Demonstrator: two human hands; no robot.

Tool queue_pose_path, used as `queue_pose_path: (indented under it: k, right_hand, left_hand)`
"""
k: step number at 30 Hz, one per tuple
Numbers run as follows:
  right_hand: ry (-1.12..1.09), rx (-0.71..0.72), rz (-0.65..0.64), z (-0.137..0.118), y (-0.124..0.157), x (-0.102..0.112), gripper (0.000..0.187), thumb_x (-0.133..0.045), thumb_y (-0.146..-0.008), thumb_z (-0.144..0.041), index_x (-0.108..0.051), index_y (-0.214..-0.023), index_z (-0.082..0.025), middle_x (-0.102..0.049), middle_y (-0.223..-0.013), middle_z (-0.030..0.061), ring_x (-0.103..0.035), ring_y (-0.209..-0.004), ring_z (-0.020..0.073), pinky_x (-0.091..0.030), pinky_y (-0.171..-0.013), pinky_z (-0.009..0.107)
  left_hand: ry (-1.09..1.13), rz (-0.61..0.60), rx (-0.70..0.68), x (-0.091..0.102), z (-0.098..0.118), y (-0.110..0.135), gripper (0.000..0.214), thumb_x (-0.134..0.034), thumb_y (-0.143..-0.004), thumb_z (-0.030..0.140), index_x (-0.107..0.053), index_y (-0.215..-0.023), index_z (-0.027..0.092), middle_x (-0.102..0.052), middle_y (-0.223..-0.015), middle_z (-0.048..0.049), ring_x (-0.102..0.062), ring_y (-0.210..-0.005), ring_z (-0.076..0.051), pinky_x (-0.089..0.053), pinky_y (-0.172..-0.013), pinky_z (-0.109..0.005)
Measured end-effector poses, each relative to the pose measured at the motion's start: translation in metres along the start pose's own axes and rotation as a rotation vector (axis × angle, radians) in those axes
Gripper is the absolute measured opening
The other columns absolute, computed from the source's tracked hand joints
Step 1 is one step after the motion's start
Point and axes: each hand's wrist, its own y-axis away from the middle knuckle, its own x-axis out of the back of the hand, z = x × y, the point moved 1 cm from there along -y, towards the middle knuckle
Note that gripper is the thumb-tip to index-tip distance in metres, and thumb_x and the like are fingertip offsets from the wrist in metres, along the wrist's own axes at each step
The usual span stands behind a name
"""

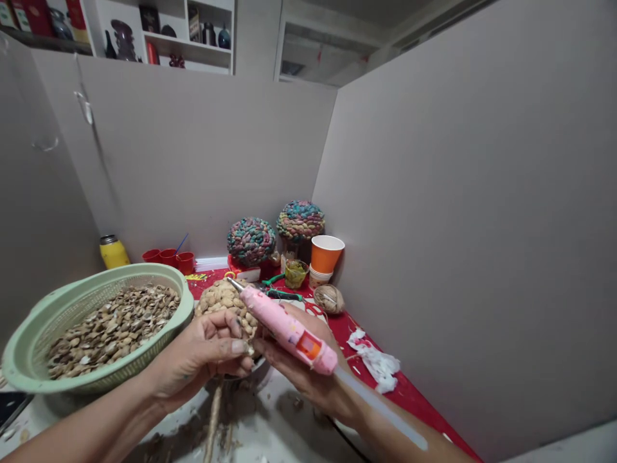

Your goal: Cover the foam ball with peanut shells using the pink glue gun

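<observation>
Carefully now, because your right hand (308,376) is closed around the pink glue gun (289,329), and its metal nozzle (234,283) points to the far left, just over the shell-covered ball (222,301). Your left hand (202,359) is closed in a pinch, with the fingertips touching the near side of this ball. I cannot tell if a shell is between them.

The main risk, I think, is a burn. The nozzle is very near to your left fingers (226,325), so a small slip of either hand could bring hot metal or glue onto the skin. Glue could also drip on shells that are already in place and leave a mark there.

A second risk is the long glue stick (380,406), which sticks out behind the gun over your right forearm. If you turn the wrist, it may catch on the arm and push the nozzle off its place.

The green colander (130,370) full of shells is just to the left of your left hand. A wide elbow move may tip it.
</observation>
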Motion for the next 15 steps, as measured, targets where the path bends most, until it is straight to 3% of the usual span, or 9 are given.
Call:
queue_pose_path:
  k: [7,12,15]
  right_hand:
    - [0.2,0.237,0.108,0.021,0.008,-0.002,0.006,-0.058,-0.087,-0.028,-0.058,-0.091,-0.024,-0.064,-0.079,0.0021,-0.063,-0.069,0.0196,-0.05,-0.063,0.03]
    - [0.272,0.094,0.231,0.003,0.008,0.008,0.007,-0.059,-0.089,-0.029,-0.056,-0.088,-0.023,-0.063,-0.075,0.0008,-0.059,-0.063,0.0167,-0.049,-0.058,0.027]
    - [0.234,-0.011,0.171,-0.011,0.008,0.014,0.017,-0.06,-0.09,-0.031,-0.051,-0.078,-0.022,-0.057,-0.07,-0.0014,-0.053,-0.06,0.0138,-0.046,-0.056,0.025]
  left_hand:
    - [-0.022,0.055,-0.091,-0.007,0.001,0.005,0.028,-0.085,-0.069,0.023,-0.059,-0.077,0.015,-0.064,-0.076,-0.0019,-0.065,-0.071,-0.014,-0.054,-0.072,-0.027]
    - [0.028,0.08,-0.127,-0.012,0.004,0.015,0.026,-0.085,-0.069,0.021,-0.063,-0.081,0.016,-0.065,-0.078,0.0004,-0.066,-0.07,-0.013,-0.054,-0.071,-0.024]
    - [0.05,0.071,-0.131,-0.013,0.005,0.014,0.027,-0.086,-0.068,0.021,-0.063,-0.08,0.016,-0.067,-0.076,-0.0006,-0.066,-0.069,-0.012,-0.054,-0.069,-0.022]
